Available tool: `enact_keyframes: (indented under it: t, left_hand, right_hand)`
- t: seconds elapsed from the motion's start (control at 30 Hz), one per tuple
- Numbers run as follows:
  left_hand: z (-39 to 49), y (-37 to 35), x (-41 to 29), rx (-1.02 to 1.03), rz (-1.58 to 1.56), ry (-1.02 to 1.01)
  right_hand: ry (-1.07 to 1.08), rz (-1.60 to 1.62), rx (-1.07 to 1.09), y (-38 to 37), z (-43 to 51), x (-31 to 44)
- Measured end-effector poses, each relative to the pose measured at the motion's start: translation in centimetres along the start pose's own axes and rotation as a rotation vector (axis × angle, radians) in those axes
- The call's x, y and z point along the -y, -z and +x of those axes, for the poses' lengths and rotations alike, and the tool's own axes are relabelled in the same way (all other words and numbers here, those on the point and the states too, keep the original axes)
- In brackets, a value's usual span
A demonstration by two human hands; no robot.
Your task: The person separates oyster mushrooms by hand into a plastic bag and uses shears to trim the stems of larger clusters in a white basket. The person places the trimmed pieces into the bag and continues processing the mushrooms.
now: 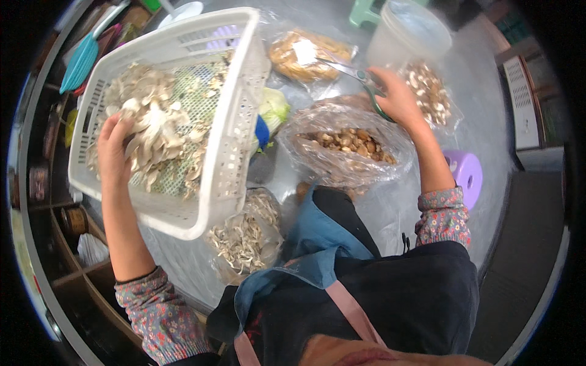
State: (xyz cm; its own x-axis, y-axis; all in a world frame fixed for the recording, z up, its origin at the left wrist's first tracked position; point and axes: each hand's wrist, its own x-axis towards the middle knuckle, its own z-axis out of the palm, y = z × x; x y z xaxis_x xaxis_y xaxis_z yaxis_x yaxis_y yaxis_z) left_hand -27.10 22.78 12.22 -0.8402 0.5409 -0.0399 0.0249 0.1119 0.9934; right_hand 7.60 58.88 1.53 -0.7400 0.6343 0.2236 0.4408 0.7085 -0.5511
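My left hand (115,146) reaches into a white plastic basket (229,132), its fingers closed on the edge of a cluster of oyster mushrooms (155,123). The fingertips are partly hidden among the caps. More mushroom pieces lie scattered over the basket's mesh bottom. In my right hand (396,98) is a pair of scissors (341,68) with dark green handles, the blades pointing left. That hand is above the rim of an open clear plastic bag (293,151) of brown mushrooms (350,144), which look like shiitake.
A bag of oyster mushrooms (247,233) sits close to my legs. Beyond stand a tied bag of yellowish food (284,52), a translucent bucket (407,36) and a bag of small mushrooms (428,94). A purple stool (467,176) is at the right, shelves (68,274) at the left.
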Motion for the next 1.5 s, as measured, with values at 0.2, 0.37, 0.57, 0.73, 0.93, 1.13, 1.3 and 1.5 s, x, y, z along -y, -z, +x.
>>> enact_keyframes:
  t: [0.2, 0.37, 0.57, 0.73, 0.93, 1.13, 1.3, 1.5]
  left_hand:
    - [-0.2, 1.2, 0.8, -0.031, -0.083, 0.033]
    - [-0.2, 1.1, 0.8, -0.033, -0.112, 0.062]
    - [-2.6, 1.5, 0.5, -0.011, -0.054, 0.108]
    - [-3.7, -1.5, -1.6, -0.041, -0.147, 0.104]
    - [-4.5, -0.8, -1.5, 0.009, -0.324, 0.122]
    - [-4.8, -3.0, -2.0, -0.133, -0.51, 0.208]
    - [-5.1, -3.9, -2.9, -0.111, -0.458, 0.175]
    - [-4.0, -3.6, -3.0, -0.074, -0.23, 0.145]
  right_hand:
    - [-0.23, -0.197, -0.104, 0.7, -2.5, -10.2]
    - [-0.434, -0.331, -0.255, 1.9, -3.6, -18.5]
    - [-0.407, -0.478, -0.323, 1.4, -3.5, -19.8]
    - [-0.494, -0.639, -0.016, 2.6, -2.4, -19.8]
    - [-0.28, -0.4, 0.039, 3.2, 4.8, -13.3]
    - [0.301, 0.418, 0.058, 1.4, 7.9, 11.3]
    - [0.766, 0.496, 0.241, -3.0, 7.3, 25.2]
    - [0.897, 0.292, 0.302, -9.2, 8.4, 28.7]
